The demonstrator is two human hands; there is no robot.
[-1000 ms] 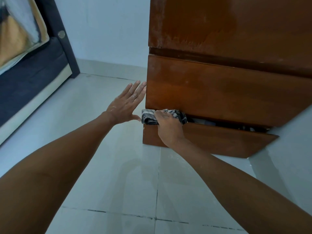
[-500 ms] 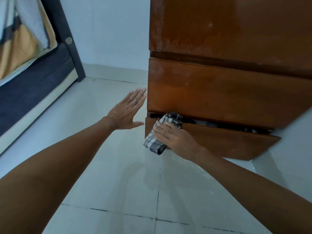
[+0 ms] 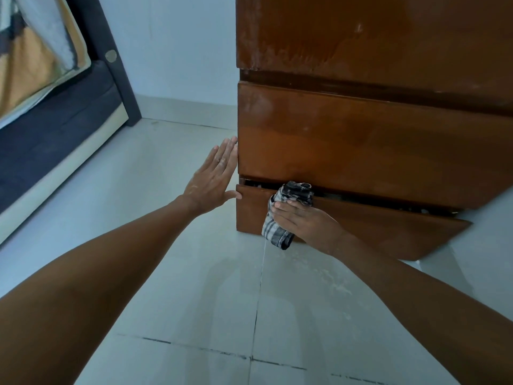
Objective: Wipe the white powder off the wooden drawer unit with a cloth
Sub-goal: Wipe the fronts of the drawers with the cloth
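Head view shows our right hand (image 3: 302, 222) closed around the checked cloth (image 3: 286, 215), pressing it on the bottom drawer front (image 3: 388, 232) of the wooden drawer unit (image 3: 374, 151) near its left end. The drawer's long axis runs rightward from the hand — the unwiped stretch, we judge. Our left hand (image 3: 213, 179) lies flat and open, empty, bracing the unit's left edge.

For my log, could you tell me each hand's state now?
Left hand: open, flat beside the drawer unit.
Right hand: closed, holding the cloth.
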